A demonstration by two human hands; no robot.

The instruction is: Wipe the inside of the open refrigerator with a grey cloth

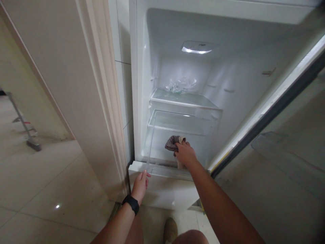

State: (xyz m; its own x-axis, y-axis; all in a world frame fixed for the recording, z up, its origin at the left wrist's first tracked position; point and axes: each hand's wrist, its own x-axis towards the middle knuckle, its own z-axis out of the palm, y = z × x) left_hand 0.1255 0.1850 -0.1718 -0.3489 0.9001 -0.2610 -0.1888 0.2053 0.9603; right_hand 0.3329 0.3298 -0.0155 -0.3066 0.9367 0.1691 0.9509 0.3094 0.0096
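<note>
An open white fridge (pixel 142 84) stands in front of me, lit from inside. My right hand (pixel 185 153) is closed on a grey-brown cloth (pixel 172 142) and presses it against the inside of a clear plastic drawer (pixel 162 135) at the bottom of the fridge. My left hand (pixel 140 184), with a black watch on the wrist, grips the drawer's front left corner with its fingers curled over the rim.
A glass shelf (pixel 182 100) above the drawer carries crumpled clear plastic (pixel 181 84) at the back. The fridge door (pixel 279 142) hangs open on the right with a clear door bin. A cream wall panel (pixel 76 84) stands left; a mop (pixel 25 125) lies on the tiled floor.
</note>
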